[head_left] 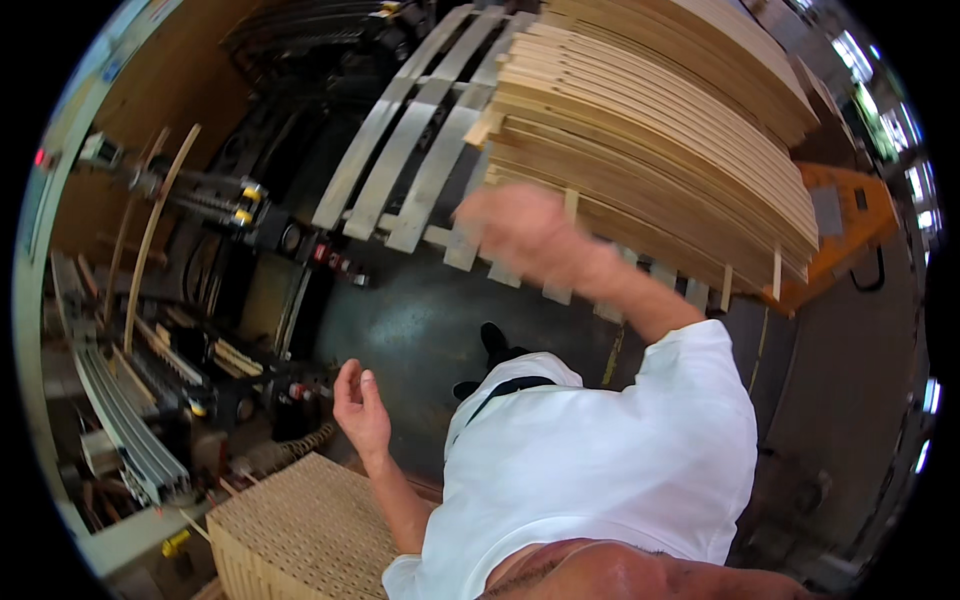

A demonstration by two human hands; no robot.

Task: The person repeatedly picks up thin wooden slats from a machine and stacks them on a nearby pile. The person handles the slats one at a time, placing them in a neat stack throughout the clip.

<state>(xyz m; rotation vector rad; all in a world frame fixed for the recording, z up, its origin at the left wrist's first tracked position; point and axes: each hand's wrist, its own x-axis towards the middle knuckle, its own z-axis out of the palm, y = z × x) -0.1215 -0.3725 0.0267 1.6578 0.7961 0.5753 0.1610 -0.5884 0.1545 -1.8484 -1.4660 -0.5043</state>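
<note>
My right hand (520,228) is stretched forward beside the near left end of a tall stack of light wooden boards (640,175). Motion smears its fingers, so I cannot tell whether they hold or touch anything. Under the stack lies a wooden pallet (385,185), whose grey slats stick out to the left. My left hand (362,405) hangs in the air at my left side, fingers loosely bent and thumb apart, with nothing in it. Below that hand, near my left forearm, stands a block of stacked wood (305,515) with rows of small holes across its top.
Along the left runs a dark machine (270,225) with rails and yellow-capped parts. Thin wooden strips (155,240) stand upright in it, beside a grey metal rail (125,420). An orange pallet jack (835,225) is at the right end of the boards. My feet are on a dark floor (400,310).
</note>
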